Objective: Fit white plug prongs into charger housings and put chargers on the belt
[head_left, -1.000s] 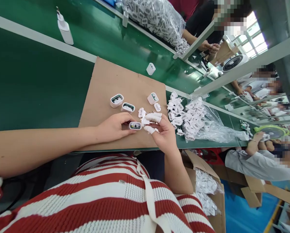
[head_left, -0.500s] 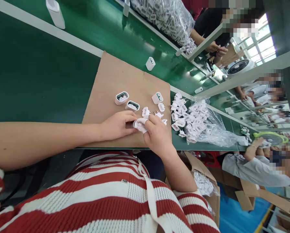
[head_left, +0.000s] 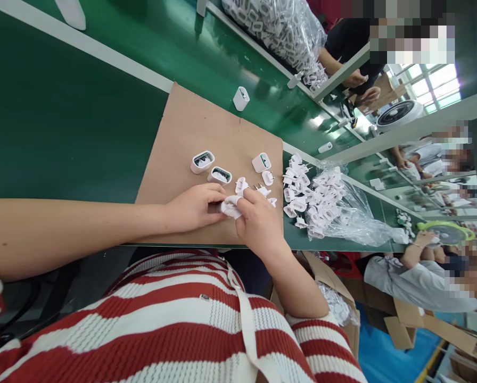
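Observation:
Near the front edge of a brown cardboard sheet (head_left: 198, 122), my left hand (head_left: 192, 207) is closed on a white charger housing, which its fingers mostly hide. My right hand (head_left: 258, 215) meets it from the right, its fingers closed on a white piece (head_left: 231, 206); some of its fingertips look white-covered, so the piece's outline is unclear. Behind my hands, two open white housings (head_left: 202, 161) (head_left: 220, 175) stand side by side. Another housing (head_left: 261, 163) stands farther right, with several loose white plug caps (head_left: 240, 185) in front of it.
Right of the cardboard lies a heap of white plug caps (head_left: 296, 183) spilling from a clear plastic bag (head_left: 358, 221). A green conveyor (head_left: 206, 64) beyond carries spaced white housings (head_left: 241, 99). Metal bars (head_left: 402, 133) cross at the right; other people work there.
The housings on the conveyor have shifted leftward. My two hands have stayed together, and the white piece between them sits slightly closer to my left fingers. The view has moved slightly.

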The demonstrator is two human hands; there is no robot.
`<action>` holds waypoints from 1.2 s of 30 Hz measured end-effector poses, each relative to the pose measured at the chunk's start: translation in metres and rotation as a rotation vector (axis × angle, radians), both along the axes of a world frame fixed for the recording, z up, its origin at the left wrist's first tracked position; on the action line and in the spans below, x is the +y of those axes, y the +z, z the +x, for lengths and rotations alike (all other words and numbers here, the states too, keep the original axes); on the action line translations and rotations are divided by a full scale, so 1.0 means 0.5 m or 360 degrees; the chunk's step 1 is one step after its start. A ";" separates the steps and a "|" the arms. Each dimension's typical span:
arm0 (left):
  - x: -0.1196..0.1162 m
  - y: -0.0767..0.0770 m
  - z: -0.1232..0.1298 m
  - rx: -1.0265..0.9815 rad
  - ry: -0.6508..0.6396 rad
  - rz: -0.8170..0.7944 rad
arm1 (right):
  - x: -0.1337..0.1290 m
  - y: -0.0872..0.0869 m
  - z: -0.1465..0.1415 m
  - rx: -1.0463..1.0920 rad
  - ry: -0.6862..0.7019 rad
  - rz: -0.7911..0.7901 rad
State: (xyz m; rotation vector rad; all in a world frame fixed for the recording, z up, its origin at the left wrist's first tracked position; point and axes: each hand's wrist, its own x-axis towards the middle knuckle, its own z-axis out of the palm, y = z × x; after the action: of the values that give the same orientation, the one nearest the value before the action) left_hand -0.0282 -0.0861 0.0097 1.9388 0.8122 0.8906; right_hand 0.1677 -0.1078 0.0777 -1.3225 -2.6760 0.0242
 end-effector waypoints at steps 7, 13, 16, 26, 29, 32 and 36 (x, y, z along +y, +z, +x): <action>0.001 0.002 0.001 0.0051 0.0068 -0.0013 | -0.009 -0.031 -0.012 0.0109 -0.0250 0.0029; -0.001 0.010 0.003 0.0188 0.0182 0.0001 | -0.014 -0.080 -0.002 0.0959 -0.0481 -0.0233; -0.021 0.059 -0.008 0.0225 0.0114 -0.0068 | 0.019 -0.098 0.043 0.1629 -0.0603 -0.0402; 0.260 0.151 -0.126 0.0289 0.1201 0.0204 | 0.134 -0.169 0.163 0.0496 -0.1319 0.0325; 0.399 0.116 -0.202 0.0546 0.1463 0.0159 | 0.133 -0.186 0.165 0.0334 -0.1488 0.0310; 0.474 0.088 -0.249 0.0697 0.1638 0.0015 | 0.135 -0.192 0.174 0.0218 -0.1559 0.0289; 0.500 0.079 -0.264 0.0740 0.1700 -0.0074 | 0.137 -0.189 0.184 0.0189 -0.1668 0.0259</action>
State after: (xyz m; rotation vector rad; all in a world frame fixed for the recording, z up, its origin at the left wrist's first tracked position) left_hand -0.1602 0.1638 0.0490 1.6127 2.2236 0.9657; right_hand 0.2596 -0.0392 -0.0168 -2.3482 -1.5603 -0.2186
